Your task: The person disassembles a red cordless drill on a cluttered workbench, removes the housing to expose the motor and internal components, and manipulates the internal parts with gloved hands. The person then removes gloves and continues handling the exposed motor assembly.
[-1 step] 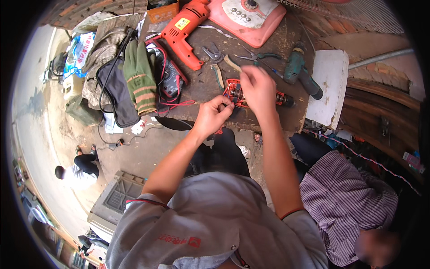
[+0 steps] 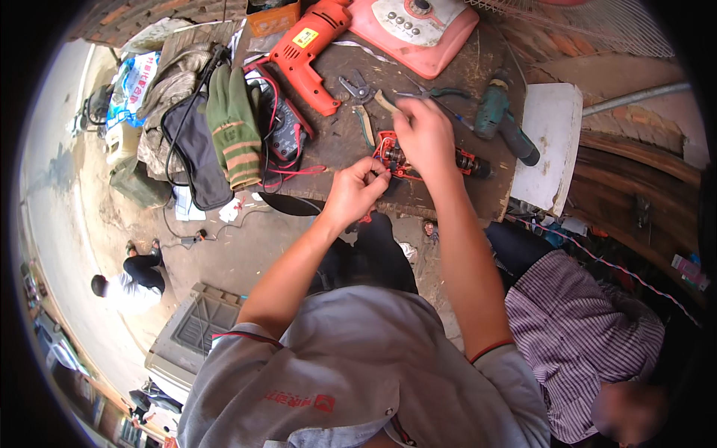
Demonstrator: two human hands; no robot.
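Observation:
My left hand (image 2: 357,187) is closed in a pinch at the near end of an opened red power tool (image 2: 467,163) with exposed innards, apparently on a thin wire. My right hand (image 2: 422,131) is curled just above that tool, fingertips beside the cream handle of a wire stripper (image 2: 358,91); what it holds is hidden. Pliers (image 2: 441,92) lie behind it, and a teal cordless drill (image 2: 493,112) lies to the right. A red corded drill (image 2: 306,71) is at the back.
A pink appliance (image 2: 411,33), a multimeter (image 2: 284,131), green striped gloves (image 2: 231,131) and dark bags (image 2: 190,149) crowd the bench (image 2: 351,52). A white board (image 2: 545,149) borders its right. A seated person (image 2: 567,336) is at lower right, another person (image 2: 131,287) at left.
My right hand has moved slightly up and left toward the cream handle. My left hand stays in nearly the same place.

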